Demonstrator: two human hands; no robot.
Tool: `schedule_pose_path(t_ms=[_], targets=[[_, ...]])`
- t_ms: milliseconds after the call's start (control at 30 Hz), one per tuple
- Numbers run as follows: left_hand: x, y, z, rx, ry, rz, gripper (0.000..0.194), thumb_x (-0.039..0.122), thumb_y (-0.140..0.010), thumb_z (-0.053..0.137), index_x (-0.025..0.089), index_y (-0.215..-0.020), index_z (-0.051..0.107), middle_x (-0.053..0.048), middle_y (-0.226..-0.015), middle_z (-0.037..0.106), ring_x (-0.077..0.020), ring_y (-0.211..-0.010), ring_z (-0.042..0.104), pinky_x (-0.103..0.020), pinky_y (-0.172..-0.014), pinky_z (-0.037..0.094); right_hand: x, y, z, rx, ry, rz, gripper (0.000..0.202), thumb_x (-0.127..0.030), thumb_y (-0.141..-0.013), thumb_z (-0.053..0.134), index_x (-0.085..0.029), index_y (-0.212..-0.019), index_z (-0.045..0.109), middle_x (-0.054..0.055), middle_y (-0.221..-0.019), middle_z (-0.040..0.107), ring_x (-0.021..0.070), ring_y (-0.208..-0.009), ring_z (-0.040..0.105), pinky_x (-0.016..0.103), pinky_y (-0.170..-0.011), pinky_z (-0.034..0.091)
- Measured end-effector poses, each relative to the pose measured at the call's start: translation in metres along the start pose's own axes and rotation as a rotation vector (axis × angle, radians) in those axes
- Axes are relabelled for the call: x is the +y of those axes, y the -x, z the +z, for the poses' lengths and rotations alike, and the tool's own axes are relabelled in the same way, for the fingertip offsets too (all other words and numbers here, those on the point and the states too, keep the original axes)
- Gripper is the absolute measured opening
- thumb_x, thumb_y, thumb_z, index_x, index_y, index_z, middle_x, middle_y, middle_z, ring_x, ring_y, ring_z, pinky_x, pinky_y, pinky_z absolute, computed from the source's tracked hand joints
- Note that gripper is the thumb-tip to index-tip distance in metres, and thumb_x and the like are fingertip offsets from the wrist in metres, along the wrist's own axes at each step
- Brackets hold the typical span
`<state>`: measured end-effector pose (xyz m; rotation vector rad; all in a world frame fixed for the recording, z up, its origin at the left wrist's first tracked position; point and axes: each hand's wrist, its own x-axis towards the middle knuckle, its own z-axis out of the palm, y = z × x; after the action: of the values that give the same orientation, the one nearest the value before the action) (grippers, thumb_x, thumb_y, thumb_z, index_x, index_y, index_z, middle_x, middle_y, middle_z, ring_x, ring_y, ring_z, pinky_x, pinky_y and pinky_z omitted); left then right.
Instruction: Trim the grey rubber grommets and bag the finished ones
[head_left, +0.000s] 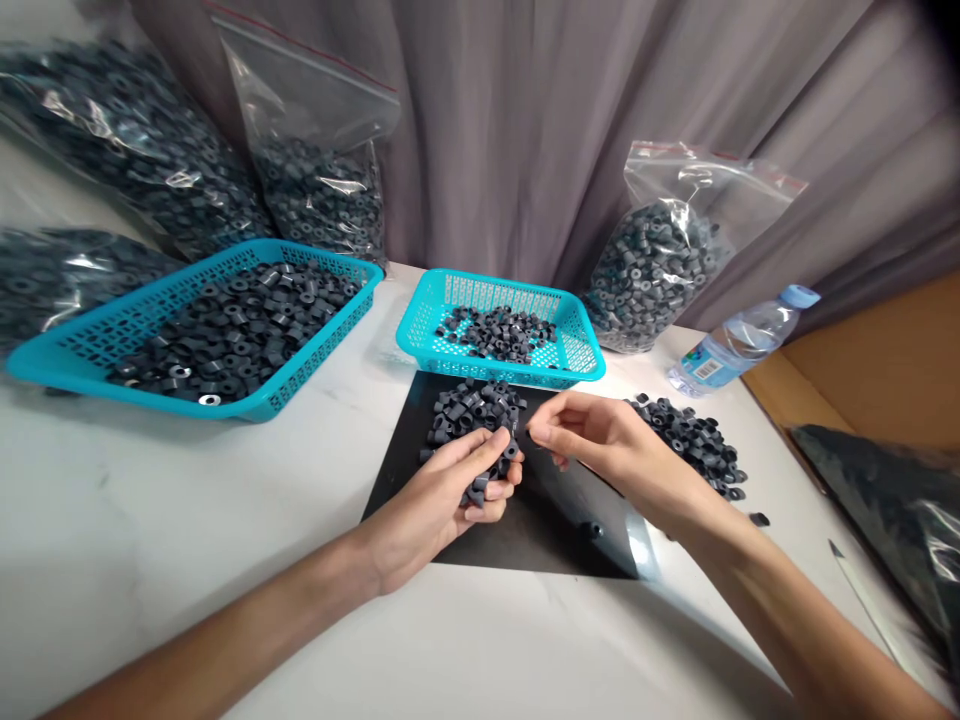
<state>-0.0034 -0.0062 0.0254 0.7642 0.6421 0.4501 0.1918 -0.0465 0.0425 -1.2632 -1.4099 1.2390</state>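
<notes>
The pieces (511, 452) sit in my left hand (442, 485), which is curled round a small handful, thumb pressing from above and fingers wrapped beneath. My right hand (589, 435) is just beside it, thumb and forefinger pinched together on what looks like a single dark piece (529, 434); it is mostly hidden, so I can't be sure.

Under my hands lies the black mat (487, 545), with a pile (469, 408) on its far part and one stray nearer me. Just beyond is the small basket (499, 370), its floor only partly covered. To its left stands the big basket (135, 393), far fuller. A loose heap (694, 440) lies on the table (187, 500) past my right wrist.

I judge the handling partway: both baskets hold some, while the pile, the heap and my handful are outside them. Which are finished with, I can't tell.

Farther out, filled bags (315, 200) stand or slump at the left, another bag (656, 270) stands at the right, near the bottle (739, 345), and the curtain (487, 150) hangs behind.
</notes>
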Motion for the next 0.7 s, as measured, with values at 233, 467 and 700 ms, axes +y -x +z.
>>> schedule_pose_path(t_ms=[233,467,700], targets=[[-0.007,-0.004,-0.004,0.058,0.106,0.014,0.020,0.035,-0.091,0.065,0.014,-0.094,0.066,0.000,-0.079,0.049,-0.0059,-0.064,0.040,-0.017,-0.050,0.026,-0.005,0.012,0.026,0.040,0.472,-0.332,0.015,-0.028,-0.099,0.055,-0.022,-0.100,0.068,0.005,-0.094,0.065,0.0175,-0.084,0.062,0.030,-0.077,0.051],[-0.007,-0.004,-0.003,0.045,0.141,0.037,0.017,0.028,-0.095,0.057,0.013,-0.094,0.064,-0.001,-0.079,0.052,-0.0052,-0.062,0.042,-0.016,-0.049,0.026,-0.009,0.013,0.019,0.028,0.490,-0.329,0.017,-0.028,-0.099,0.056,-0.025,-0.107,0.070,0.006,-0.104,0.065,0.0181,-0.091,0.062,0.031,-0.081,0.051],[-0.005,-0.003,-0.001,0.038,0.127,0.012,0.017,0.031,-0.091,0.063,0.015,-0.094,0.063,-0.002,-0.079,0.054,-0.0052,-0.060,0.041,-0.017,-0.048,0.023,-0.009,0.012,0.015,0.196,0.486,-0.342,0.010,-0.032,-0.093,0.066,-0.024,-0.098,0.068,0.006,-0.100,0.065,0.0211,-0.092,0.062,0.035,-0.083,0.052]])
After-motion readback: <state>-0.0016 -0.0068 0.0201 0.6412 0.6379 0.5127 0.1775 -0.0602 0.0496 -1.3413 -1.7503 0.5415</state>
